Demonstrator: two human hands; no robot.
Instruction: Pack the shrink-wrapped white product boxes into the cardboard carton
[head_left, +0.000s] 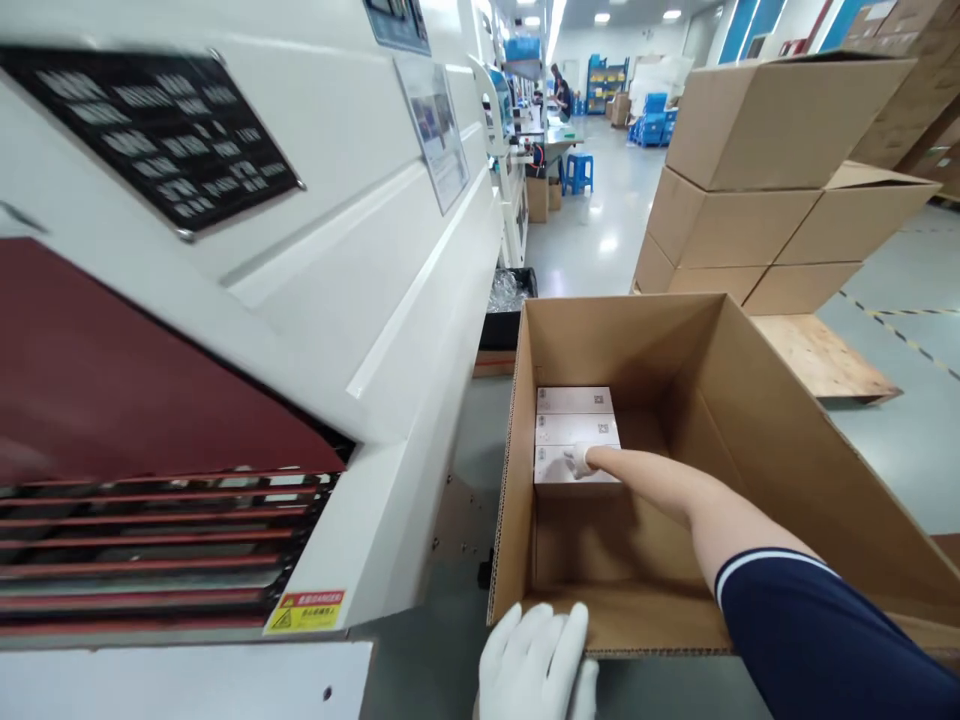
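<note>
While the gloved left hand [536, 660] rests flat on the near rim of the open cardboard carton [750, 440], fingers spread in a loose grip that holds nothing, the right hand [579, 460] reaches down inside, well beyond it. Its arm comes from a navy sleeve [817, 640], and its gloved fingers press on the nearest of three white boxes [574, 432]; whether that grip is closed on the box or only touching it, I cannot tell. The boxes lie side by side against the carton's left wall, toward its far end, with bare cardboard floor just right of the right hand. Left of both hands stands a white machine [360, 300] with red rollers [150, 540] and a yellow warning label [306, 610]. Beyond the carton, stacked brown cartons [757, 190] sit on a wooden pallet [817, 355], and farther off a blue stool [577, 172].
</note>
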